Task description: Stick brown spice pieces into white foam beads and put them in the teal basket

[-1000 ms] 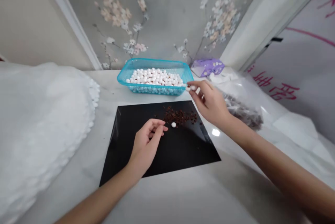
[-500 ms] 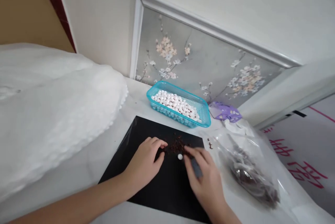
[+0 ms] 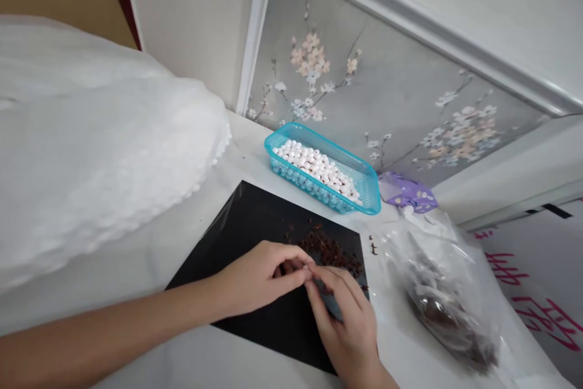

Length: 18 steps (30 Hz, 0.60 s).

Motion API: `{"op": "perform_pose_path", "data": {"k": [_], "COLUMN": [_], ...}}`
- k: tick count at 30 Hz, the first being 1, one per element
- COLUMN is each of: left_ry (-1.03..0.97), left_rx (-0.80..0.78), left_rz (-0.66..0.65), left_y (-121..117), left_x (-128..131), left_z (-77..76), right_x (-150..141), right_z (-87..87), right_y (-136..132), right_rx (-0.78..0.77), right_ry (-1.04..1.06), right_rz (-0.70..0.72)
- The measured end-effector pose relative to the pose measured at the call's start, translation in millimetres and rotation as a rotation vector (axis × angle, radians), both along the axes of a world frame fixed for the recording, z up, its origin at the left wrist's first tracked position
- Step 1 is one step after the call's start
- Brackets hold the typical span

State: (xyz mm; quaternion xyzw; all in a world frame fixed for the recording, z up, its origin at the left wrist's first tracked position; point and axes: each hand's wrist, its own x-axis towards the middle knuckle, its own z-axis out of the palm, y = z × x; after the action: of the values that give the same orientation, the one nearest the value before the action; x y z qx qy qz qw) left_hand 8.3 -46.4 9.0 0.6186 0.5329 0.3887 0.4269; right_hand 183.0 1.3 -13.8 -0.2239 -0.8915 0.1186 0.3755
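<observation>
My left hand (image 3: 259, 277) and my right hand (image 3: 346, 322) meet fingertip to fingertip over a black sheet (image 3: 237, 225) on the white table. Both sets of fingers are pinched together around something small that I cannot make out. A dark grey object shows under my right fingers. Just beyond the fingertips lies a small heap of reddish-brown bits (image 3: 330, 249). Farther back stands a turquoise basket (image 3: 364, 173) holding several white beads (image 3: 314, 167).
A clear plastic bag of dark brown material (image 3: 449, 316) lies right of the sheet. A large white lacy mound (image 3: 91, 146) fills the left side. A small purple box (image 3: 407, 192) sits behind the basket, against a floral wall panel (image 3: 387, 85).
My right hand came back from the basket's edge to the black sheet. Both hands closed in together where the single white bead lay; that bead no longer shows. The camera swung left.
</observation>
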Motion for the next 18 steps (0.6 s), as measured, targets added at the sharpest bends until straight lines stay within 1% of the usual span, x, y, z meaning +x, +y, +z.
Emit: {"op": "perform_pose_path", "data": {"k": [1,3,5,8,10,15,18], "left_ry": [-0.058,-0.145,-0.207,-0.287,-0.314,-0.265,-0.202], "left_rx": [-0.04,-0.083,-0.101,-0.11,-0.11,-0.09,-0.082], "left_rz": [-0.022,-0.008,0.069,0.229,0.276,0.235,0.206], "left_y": [1.1,3.9,6.6,9.5,10.2,9.0,8.2], "left_x": [-0.4,-1.4,-2.3,-3.3,-3.6,-3.1,-2.7], "left_z": [-1.0,-3.6,-6.0,-7.7,-7.6,-6.1,-5.4], "right_x": [0.5,2.8,7.0,14.1,17.2,17.9,17.3], "right_z": [1.4,3.7,4.8,3.5,1.9,0.2,2.3], "right_y": [-0.1,2.2,7.1,15.1,18.5,20.0,18.7], "right_rx": [-0.023,-0.087,-0.159,-0.264,-0.306,-0.298,-0.322], "right_ry": [-0.008,-0.031,-0.044,-0.076,-0.114,-0.153,-0.183], "right_rz": [0.006,-0.002,-0.07,-0.217,-0.253,-0.249,-0.211]}}
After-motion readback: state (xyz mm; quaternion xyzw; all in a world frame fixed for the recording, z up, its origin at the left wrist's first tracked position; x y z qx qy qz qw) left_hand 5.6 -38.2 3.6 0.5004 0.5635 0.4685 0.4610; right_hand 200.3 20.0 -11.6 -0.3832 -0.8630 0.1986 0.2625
